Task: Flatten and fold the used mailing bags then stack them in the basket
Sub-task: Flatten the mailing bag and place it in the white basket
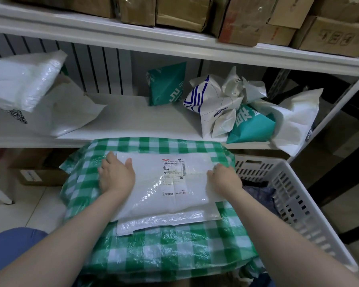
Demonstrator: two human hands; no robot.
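Carefully, I pressed my open left hand (115, 176) and right hand (226, 179) flat on the white plastic mailing bag (166, 189), needing even outward strokes.

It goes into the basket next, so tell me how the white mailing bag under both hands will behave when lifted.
The white mailing bag is probably floppy: its film is wrinkled and follows the surface. It looks light, being flat and seemingly empty. The glossy plastic may slip on the bag beneath, so the left hand and right hand should pinch its edges.
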